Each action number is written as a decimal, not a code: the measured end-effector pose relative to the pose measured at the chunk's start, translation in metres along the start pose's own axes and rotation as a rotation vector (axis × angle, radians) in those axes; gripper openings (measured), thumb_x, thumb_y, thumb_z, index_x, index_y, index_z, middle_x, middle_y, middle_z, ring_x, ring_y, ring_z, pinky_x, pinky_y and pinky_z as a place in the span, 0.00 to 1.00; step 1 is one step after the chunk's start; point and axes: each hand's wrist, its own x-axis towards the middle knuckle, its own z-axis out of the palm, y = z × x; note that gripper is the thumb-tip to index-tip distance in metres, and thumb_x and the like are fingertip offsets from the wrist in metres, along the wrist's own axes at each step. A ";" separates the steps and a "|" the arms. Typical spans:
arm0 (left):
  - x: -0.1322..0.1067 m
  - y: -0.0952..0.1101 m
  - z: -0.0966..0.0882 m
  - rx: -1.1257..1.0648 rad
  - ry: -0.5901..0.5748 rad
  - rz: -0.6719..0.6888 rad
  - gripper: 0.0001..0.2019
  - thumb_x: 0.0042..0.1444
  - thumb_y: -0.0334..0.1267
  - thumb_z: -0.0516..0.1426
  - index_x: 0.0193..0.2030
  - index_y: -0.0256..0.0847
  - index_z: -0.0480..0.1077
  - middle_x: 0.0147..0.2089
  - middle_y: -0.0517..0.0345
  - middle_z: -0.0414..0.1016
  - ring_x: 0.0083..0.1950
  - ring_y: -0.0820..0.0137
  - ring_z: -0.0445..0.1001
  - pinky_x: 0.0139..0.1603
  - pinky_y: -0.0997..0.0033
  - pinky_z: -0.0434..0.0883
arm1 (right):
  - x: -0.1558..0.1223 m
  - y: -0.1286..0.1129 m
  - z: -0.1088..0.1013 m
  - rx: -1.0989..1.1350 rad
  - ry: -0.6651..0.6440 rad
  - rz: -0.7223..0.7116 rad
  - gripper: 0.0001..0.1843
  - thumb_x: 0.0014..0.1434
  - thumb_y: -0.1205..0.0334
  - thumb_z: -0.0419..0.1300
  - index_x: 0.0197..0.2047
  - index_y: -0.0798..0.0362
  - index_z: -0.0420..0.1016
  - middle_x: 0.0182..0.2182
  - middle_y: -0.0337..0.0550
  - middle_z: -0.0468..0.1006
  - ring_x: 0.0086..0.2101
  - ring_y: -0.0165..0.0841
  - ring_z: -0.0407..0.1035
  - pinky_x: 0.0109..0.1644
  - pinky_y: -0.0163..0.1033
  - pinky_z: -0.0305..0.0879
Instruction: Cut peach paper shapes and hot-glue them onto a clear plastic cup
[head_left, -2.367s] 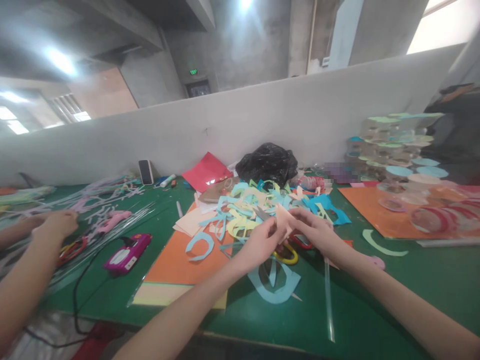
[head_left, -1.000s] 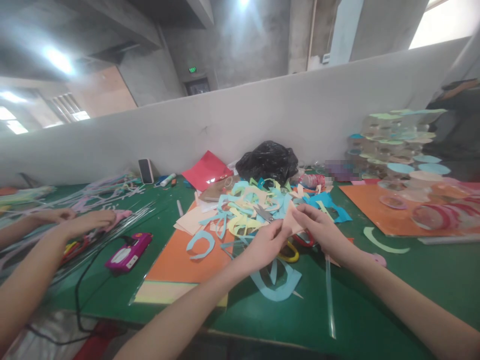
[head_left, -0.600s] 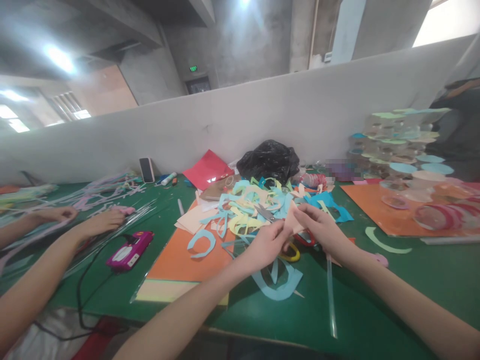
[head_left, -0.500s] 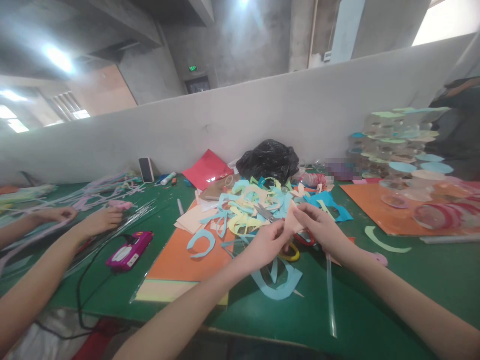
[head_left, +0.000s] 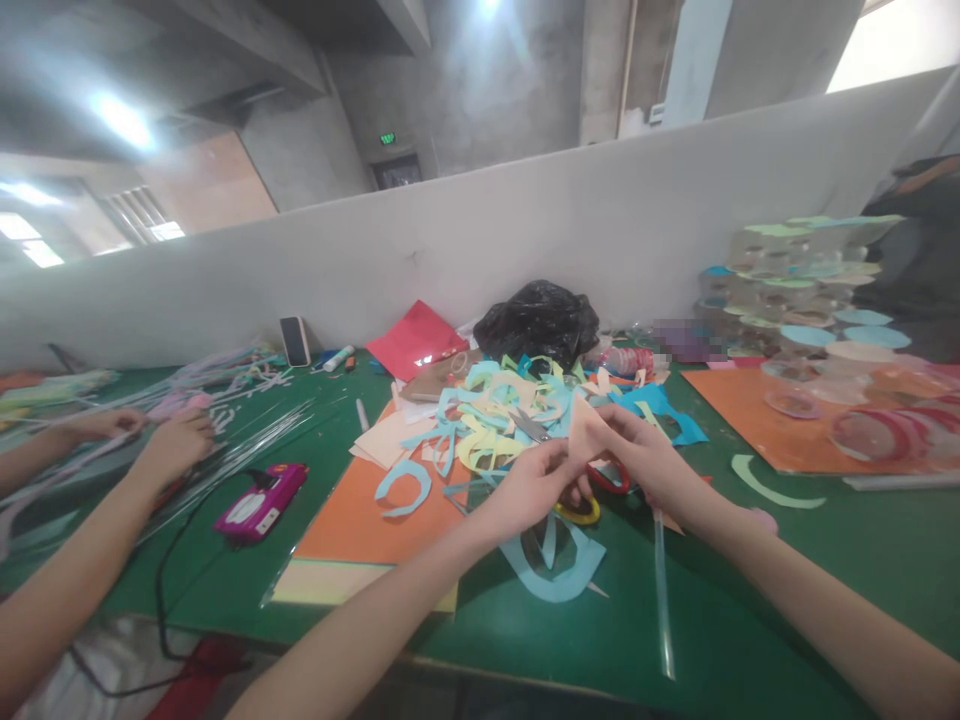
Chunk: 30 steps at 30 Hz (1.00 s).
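Between my two hands is a small piece of folded peach paper (head_left: 583, 428), held above the table. My left hand (head_left: 536, 488) pinches its lower left side, fingers closed. My right hand (head_left: 637, 448) grips it from the right with thumb and fingers together. Below and behind my hands lie scissors with red and yellow handles (head_left: 581, 510), partly hidden by my fingers. A heap of cut paper strips (head_left: 499, 415) in blue, yellow and peach spreads behind them. A ring-shaped blue paper offcut (head_left: 559, 580) rests just under my left hand. Near my right wrist lies a clear plastic stick (head_left: 664, 600).
To the left, a co-worker's hands (head_left: 176, 445) handle pink material beside a magenta device (head_left: 262, 502) with a black cord. Orange sheets (head_left: 360, 525) lie left of centre. A black plastic bag (head_left: 536, 318) sits by the wall. Stacked clear cups with paper discs (head_left: 810, 290) stand right.
The peach paper has turned slightly and shows more of its face; my hands stay nearly in place. The co-worker's nearer hand has moved left with the pink material.
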 end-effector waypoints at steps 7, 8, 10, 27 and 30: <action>0.000 0.002 -0.001 -0.100 0.033 0.022 0.23 0.55 0.59 0.58 0.37 0.37 0.66 0.28 0.60 0.71 0.28 0.75 0.70 0.34 0.72 0.68 | -0.002 0.002 0.007 -0.108 -0.018 -0.006 0.22 0.47 0.40 0.66 0.31 0.51 0.72 0.21 0.39 0.75 0.23 0.33 0.67 0.25 0.37 0.62; 0.000 0.003 0.000 -0.101 0.035 0.016 0.24 0.54 0.59 0.59 0.37 0.37 0.66 0.28 0.60 0.71 0.28 0.75 0.70 0.34 0.72 0.68 | -0.002 0.003 0.005 -0.114 -0.014 -0.015 0.22 0.47 0.40 0.66 0.31 0.51 0.73 0.22 0.40 0.76 0.24 0.33 0.68 0.26 0.37 0.63; -0.001 0.006 0.001 -0.104 0.040 0.007 0.24 0.54 0.60 0.59 0.37 0.37 0.66 0.28 0.60 0.71 0.27 0.75 0.70 0.34 0.72 0.68 | 0.000 0.003 0.000 -0.125 -0.021 -0.031 0.21 0.47 0.42 0.67 0.31 0.52 0.73 0.24 0.40 0.77 0.26 0.33 0.68 0.29 0.37 0.63; -0.001 0.016 0.002 -0.122 0.023 -0.004 0.22 0.53 0.57 0.60 0.35 0.37 0.66 0.28 0.60 0.72 0.26 0.77 0.68 0.32 0.73 0.67 | -0.003 -0.009 -0.011 0.092 -0.163 0.092 0.33 0.51 0.29 0.58 0.18 0.52 0.64 0.17 0.38 0.67 0.20 0.27 0.60 0.24 0.34 0.56; -0.001 0.018 0.001 -0.098 0.016 -0.002 0.21 0.54 0.56 0.59 0.36 0.37 0.66 0.29 0.60 0.72 0.26 0.77 0.68 0.31 0.73 0.67 | -0.004 -0.011 -0.008 0.141 -0.119 0.143 0.33 0.51 0.31 0.60 0.17 0.50 0.55 0.16 0.34 0.58 0.19 0.26 0.55 0.21 0.33 0.52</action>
